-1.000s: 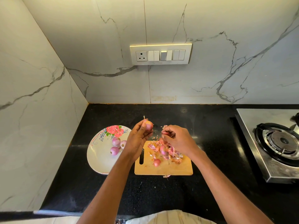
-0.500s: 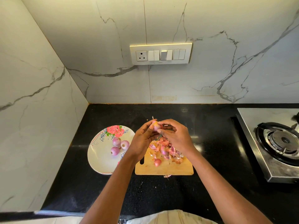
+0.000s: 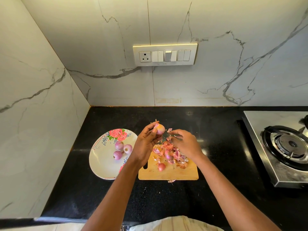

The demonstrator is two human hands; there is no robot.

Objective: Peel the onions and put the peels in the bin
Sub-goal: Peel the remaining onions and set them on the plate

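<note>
My left hand (image 3: 146,144) grips a small, partly peeled pink onion (image 3: 160,129) above the far edge of the wooden cutting board (image 3: 168,174). Just right of it, my right hand (image 3: 186,144) hovers over the board with curled fingers that pinch a scrap of peel (image 3: 169,130). A heap of pink peels (image 3: 171,152) lies on the board, with one small unpeeled onion (image 3: 161,166) near its middle. Three peeled onions (image 3: 122,149) sit on the floral white plate (image 3: 101,160) to the left. No bin is in view.
The black countertop (image 3: 150,197) ends at marble walls to the left and behind. A steel gas stove (image 3: 283,147) stands at the right. A stray peel (image 3: 171,181) lies just off the board's front edge. A switch panel (image 3: 165,55) is on the back wall.
My right hand met the onion in my left hand, then pulled away to the right and down with a scrap of peel. The left hand has kept the onion raised.
</note>
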